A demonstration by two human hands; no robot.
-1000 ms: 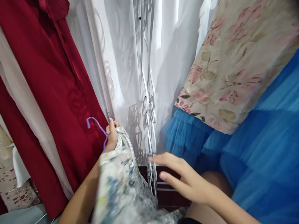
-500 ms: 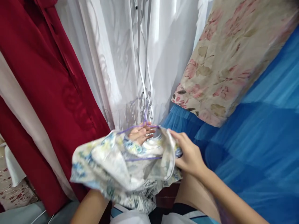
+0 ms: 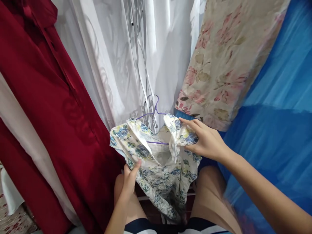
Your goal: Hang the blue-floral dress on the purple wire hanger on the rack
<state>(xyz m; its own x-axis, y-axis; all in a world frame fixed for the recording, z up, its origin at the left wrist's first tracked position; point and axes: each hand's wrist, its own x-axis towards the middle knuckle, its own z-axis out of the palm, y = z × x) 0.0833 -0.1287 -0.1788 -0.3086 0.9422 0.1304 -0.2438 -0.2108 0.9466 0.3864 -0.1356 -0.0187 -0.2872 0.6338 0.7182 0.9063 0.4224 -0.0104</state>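
A white garment with blue and yellow flowers hangs on a thin purple wire hanger in front of me. My right hand grips the garment's right shoulder, fingers closed on the cloth. My left hand pinches the left front edge of the same garment lower down. The hanger's hook sticks up between the two collar flaps, close to a white scrolled metal grille.
A dark red garment hangs at the left with a pale cloth strip over it. White sheer curtains fill the middle. A beige floral fabric and a blue tulle dress hang at the right. My bare knees show below.
The floral garment went from bunched over my left arm to spread on the hanger. My left hand came out from inside it and took the front edge; my right hand moved onto the shoulder.
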